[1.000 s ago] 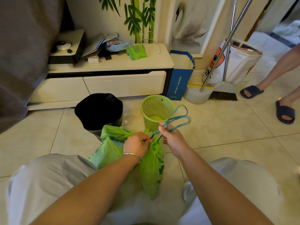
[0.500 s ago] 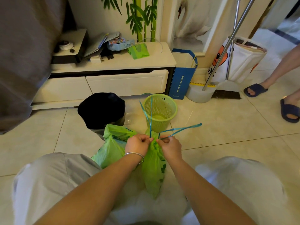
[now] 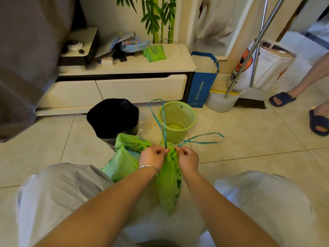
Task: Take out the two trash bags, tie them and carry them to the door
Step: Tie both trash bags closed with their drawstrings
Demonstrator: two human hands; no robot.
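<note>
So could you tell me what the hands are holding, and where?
Left hand and right hand each pinch a blue drawstring at the gathered neck of the green bag.

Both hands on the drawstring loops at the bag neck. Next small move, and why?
Probably cross the two loops and pull a knot: left hand and right hand each pinch a blue drawstring loop, and the green bag neck is gathered, with no knot visible.

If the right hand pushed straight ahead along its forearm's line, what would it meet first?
Probably the green mesh basket, standing just beyond the right hand, which pinches the blue drawstring at the green trash bag; depth is uncertain.
</note>
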